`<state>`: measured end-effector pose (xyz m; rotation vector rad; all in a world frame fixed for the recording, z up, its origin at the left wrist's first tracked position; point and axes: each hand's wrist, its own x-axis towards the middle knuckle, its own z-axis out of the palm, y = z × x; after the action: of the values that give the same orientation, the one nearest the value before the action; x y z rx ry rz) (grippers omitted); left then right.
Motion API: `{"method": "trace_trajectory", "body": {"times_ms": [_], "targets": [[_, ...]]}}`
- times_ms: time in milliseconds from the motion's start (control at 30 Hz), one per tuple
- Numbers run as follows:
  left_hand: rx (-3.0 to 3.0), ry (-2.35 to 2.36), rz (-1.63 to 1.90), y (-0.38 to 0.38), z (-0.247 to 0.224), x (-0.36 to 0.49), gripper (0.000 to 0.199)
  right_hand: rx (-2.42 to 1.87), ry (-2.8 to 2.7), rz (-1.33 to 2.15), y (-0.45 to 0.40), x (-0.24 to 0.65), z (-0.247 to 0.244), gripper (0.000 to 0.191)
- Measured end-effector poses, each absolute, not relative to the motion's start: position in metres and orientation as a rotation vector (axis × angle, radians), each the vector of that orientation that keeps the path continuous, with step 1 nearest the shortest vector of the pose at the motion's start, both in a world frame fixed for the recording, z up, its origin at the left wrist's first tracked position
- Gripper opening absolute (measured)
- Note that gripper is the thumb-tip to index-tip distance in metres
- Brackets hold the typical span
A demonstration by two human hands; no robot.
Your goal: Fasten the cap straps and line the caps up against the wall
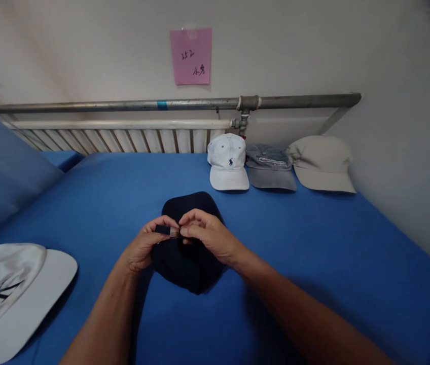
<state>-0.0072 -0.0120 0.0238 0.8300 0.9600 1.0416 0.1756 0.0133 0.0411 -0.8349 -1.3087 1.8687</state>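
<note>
A black cap [200, 271] lies on the blue sheet in front of me, with both hands over it. My left hand [144, 243] is closed on the cap's dark strap [162, 229], near a small metal buckle [174, 232]. From the other side my right hand [207, 233] pinches at the strap just beside the buckle, fingertips almost meeting those of the left. What exactly lies between the right fingertips is mostly hidden.
Along the back stand a white cap [229, 161], a dark grey cap [270, 167] and a beige cap [323, 165]. A larger white cap [13, 299] lies at the near left. Behind the blue sheet [314, 284] are a radiator [142, 139] and a metal pipe [116, 106].
</note>
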Motion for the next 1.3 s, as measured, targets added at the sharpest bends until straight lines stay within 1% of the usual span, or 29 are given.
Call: {"method": "trace_trajectory", "body": {"times_ms": [200, 433, 700, 900, 1100, 1200, 1300], "targets": [[0.857, 0.988, 1.048, -0.0126, 0.023, -0.0074, 0.029, -0.857, -1.355, 1.863, 0.0171, 0.182, 0.0465, 0.022], [0.864, 0.972, 1.067, -0.0117, 0.0244, -0.0065, 0.03, -0.857, -1.4, 1.823, 0.0165, 0.1819, 0.0469, 0.019], [0.888, 0.999, 1.04, -0.0137, 0.0236, -0.0057, 0.026, -0.861, -1.409, 1.802, 0.0131, 0.1792, 0.0466, 0.016], [0.904, 0.972, 1.074, -0.0138, 0.026, -0.0055, 0.023, -0.892, -1.431, 1.879, 0.0168, 0.1845, 0.0467, 0.022], [0.943, 1.032, 0.984, -0.0142, 0.0302, 0.0, 0.019, -0.84, -1.41, 1.862, 0.0151, 0.1821, 0.0446, 0.021], [0.934, 1.002, 0.988, -0.0143, 0.0304, -0.0024, 0.023, -0.837, -1.407, 1.852, 0.0144, 0.1807, 0.045, 0.02], [0.906, 0.998, 1.019, -0.0141, 0.0304, -0.0089, 0.033, -0.837, -1.396, 1.862, 0.0151, 0.1808, 0.0462, 0.02]]}}
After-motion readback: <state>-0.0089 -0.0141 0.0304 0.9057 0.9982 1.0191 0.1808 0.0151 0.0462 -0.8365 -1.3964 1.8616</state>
